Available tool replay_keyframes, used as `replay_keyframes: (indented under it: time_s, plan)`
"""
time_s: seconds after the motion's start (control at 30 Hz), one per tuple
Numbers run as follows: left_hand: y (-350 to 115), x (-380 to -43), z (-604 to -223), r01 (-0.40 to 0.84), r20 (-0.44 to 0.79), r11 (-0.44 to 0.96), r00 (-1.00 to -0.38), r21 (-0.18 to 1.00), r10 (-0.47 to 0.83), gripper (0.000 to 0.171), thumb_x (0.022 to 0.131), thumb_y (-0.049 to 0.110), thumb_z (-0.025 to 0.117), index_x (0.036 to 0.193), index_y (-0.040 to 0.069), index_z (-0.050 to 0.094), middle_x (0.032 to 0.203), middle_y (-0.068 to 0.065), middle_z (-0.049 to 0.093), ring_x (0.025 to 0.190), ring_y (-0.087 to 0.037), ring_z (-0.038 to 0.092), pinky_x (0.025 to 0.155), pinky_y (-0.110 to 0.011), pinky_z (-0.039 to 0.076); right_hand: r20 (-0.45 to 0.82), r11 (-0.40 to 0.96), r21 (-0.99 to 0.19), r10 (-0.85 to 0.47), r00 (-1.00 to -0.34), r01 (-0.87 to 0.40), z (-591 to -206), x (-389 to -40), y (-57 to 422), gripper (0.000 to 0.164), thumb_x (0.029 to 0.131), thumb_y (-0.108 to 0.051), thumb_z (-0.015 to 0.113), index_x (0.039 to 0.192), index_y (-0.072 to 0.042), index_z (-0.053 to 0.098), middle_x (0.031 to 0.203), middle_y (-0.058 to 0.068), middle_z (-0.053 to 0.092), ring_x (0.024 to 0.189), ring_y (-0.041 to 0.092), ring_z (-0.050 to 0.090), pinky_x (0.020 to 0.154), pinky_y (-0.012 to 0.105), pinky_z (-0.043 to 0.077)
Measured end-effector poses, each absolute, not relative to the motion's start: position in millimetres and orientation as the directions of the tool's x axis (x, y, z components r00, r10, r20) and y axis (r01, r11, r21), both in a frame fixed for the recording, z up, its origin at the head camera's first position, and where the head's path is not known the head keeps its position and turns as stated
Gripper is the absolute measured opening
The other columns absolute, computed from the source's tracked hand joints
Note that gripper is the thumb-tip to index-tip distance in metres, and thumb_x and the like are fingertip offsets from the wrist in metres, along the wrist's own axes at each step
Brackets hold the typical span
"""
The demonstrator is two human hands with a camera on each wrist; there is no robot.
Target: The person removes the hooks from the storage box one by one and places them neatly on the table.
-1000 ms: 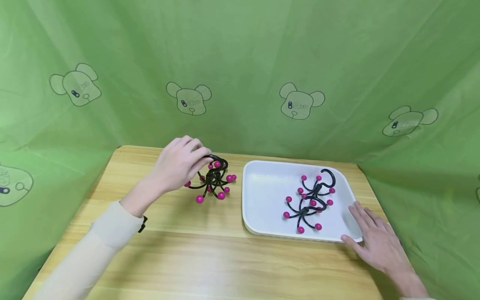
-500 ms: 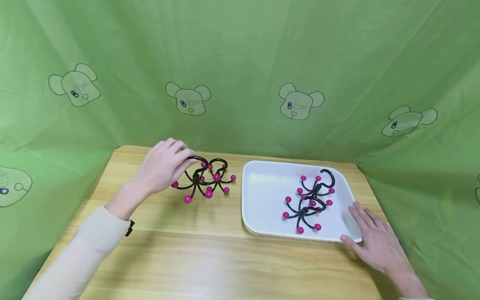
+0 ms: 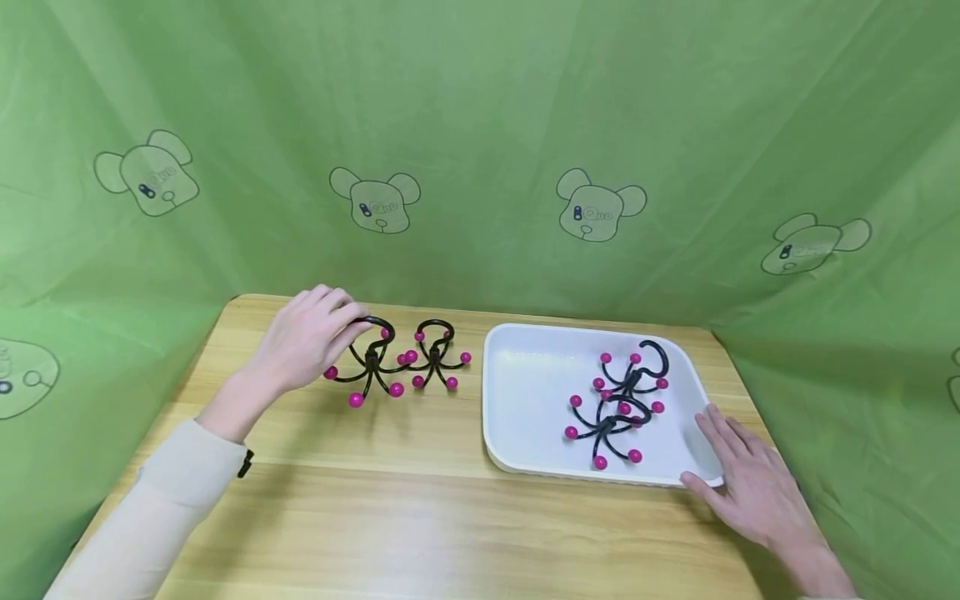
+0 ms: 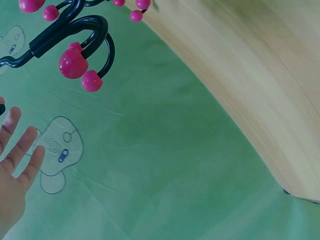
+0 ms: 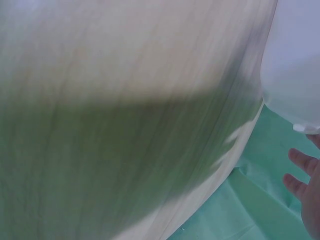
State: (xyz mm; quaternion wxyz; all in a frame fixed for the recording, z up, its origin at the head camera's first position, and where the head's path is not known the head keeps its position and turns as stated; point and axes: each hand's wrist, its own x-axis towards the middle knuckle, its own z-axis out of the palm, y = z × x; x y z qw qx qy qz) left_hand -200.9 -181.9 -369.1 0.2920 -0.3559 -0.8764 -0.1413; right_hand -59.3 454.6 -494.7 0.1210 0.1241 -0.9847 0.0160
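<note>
My left hand (image 3: 306, 340) pinches the curved top of a black hanger hook (image 3: 372, 360) with several splayed arms tipped by pink balls. It hangs upright, close over the table's left half. Another such hook (image 3: 435, 357) stands just to its right on the table, their near arms overlapping in the head view. The left wrist view shows a hook's black stem (image 4: 52, 37) and pink balls near the hand. On the right, my right hand (image 3: 757, 487) rests with extended fingers at the right rim of a white tray (image 3: 525, 392).
Two more hooks lie in the tray's right half, a rear hook (image 3: 634, 381) and a front hook (image 3: 606, 425), overlapping each other. A wooden table (image 3: 375, 517) bears everything. Green printed cloth (image 3: 480, 100) rises behind it and along both sides.
My left hand has moved left with its hook, drawing it away from the hook standing on the table, which now shows separately. The right hand and the tray have stayed put.
</note>
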Motion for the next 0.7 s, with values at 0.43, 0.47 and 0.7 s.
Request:
replay_keyframes:
  time_s: [0.43, 0.47, 0.7]
  plan:
    - [-200, -213, -387, 0.677, 0.566, 0.734, -0.626, 0.053, 0.536, 0.016, 0.097, 0.02, 0.074, 0.107, 0.008, 0.074, 0.1, -0.011, 0.074, 0.091, -0.03, 0.066, 0.077, -0.043, 0.056, 0.241, 0.972, -0.007, -0.227, -0.944, -0.236, -493, -59, 453, 0.098, 0.092, -0.058, 0.071, 0.168, -0.016, 0.027, 0.175, 0.013, 0.029, 0.145, 0.05, 0.042, 0.113, 0.067, 0.035]
    - [-201, -214, -389, 0.675, 0.56, 0.735, -0.632, 0.059, 0.535, 0.016, 0.097, 0.02, 0.074, 0.108, 0.008, 0.074, 0.101, -0.011, 0.074, 0.09, -0.029, 0.065, 0.077, -0.043, 0.055, 0.24, 0.972, -0.008, -0.226, -0.944, -0.235, -493, -59, 453, 0.098, 0.092, -0.058, 0.071, 0.168, -0.016, 0.027, 0.175, 0.013, 0.029, 0.145, 0.05, 0.042, 0.113, 0.068, 0.035]
    - [-210, -218, -399, 0.663, 0.52, 0.744, -0.666, 0.085, 0.534, 0.016, 0.099, 0.018, 0.071, 0.109, 0.006, 0.074, 0.1, -0.012, 0.073, 0.088, -0.028, 0.064, 0.077, -0.044, 0.055, 0.237, 0.971, -0.009, -0.23, -0.944, -0.239, -493, -59, 452, 0.097, 0.093, -0.057, 0.071, 0.168, -0.015, 0.027, 0.175, 0.013, 0.028, 0.145, 0.05, 0.042, 0.112, 0.069, 0.035]
